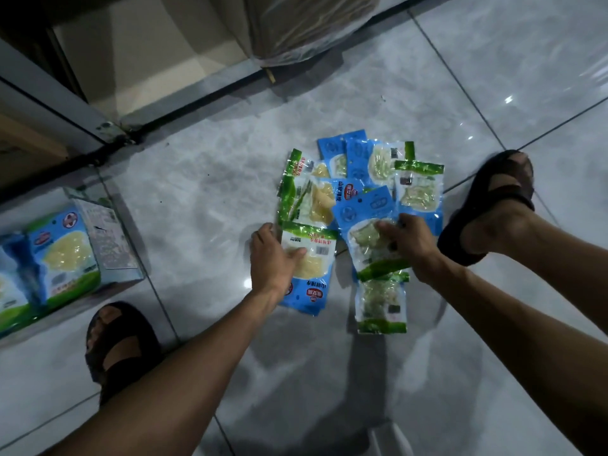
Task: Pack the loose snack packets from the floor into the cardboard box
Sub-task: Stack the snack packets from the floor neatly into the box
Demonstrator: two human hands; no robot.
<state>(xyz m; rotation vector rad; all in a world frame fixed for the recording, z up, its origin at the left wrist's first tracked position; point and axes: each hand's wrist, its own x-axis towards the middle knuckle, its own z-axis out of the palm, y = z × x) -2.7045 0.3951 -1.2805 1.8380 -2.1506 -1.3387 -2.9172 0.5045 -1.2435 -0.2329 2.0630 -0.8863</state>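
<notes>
Several blue-and-green snack packets (368, 179) lie in a loose overlapping pile on the grey tiled floor. My left hand (273, 258) grips the left edge of the nearest packet (312, 268), thumb on top of it. My right hand (408, 241) presses down with curled fingers on another packet (365, 238) in the middle of the pile. One more packet (381, 301) lies just below that hand. The printed cardboard box (62, 255) stands at the far left, apart from both hands.
My two feet in dark sandals rest on the floor, one at lower left (118, 347) and one at the right (490, 205) beside the pile. A dark door threshold (197, 103) runs diagonally behind. A plastic-wrapped bundle (306, 24) sits at the top.
</notes>
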